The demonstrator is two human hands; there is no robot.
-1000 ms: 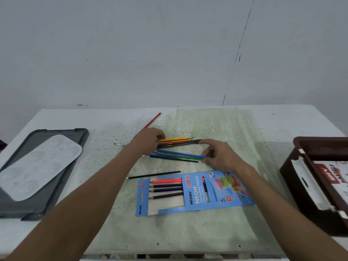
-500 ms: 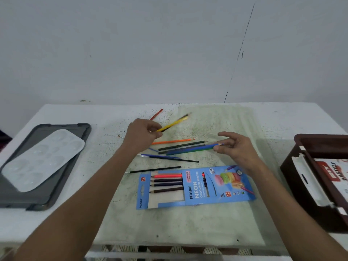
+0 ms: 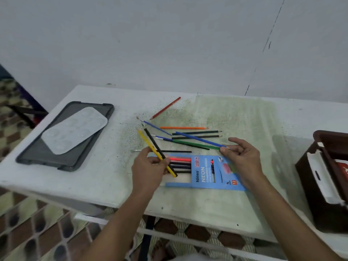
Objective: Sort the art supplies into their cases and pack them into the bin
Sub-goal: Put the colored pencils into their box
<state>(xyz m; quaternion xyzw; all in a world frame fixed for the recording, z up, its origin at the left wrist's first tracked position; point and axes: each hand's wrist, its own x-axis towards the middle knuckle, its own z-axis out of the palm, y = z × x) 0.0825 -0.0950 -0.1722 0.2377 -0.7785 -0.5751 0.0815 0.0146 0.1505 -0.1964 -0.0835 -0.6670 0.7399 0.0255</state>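
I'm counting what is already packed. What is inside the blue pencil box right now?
Through the window of the blue pencil box, a red pencil and a few dark pencils lie side by side. The left hand and the printed cardboard hide any others.

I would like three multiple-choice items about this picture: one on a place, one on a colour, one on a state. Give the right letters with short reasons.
1. Where does the paint palette lie?
A. in the brown bin
B. on the grey tray
C. on the pencil case

2. Which colours are the two pencils in the left hand?
A. yellow and black
B. red and green
C. orange and blue

3. What does the right hand do?
A. rests flat
B. grips the case
C. pinches pencil ends

Key: 1 B, it sits on the grey tray. 2 A, the yellow pencil and black pencil cross its fingers. 3 C, the blue pencil and green pencil end at its fingertips.
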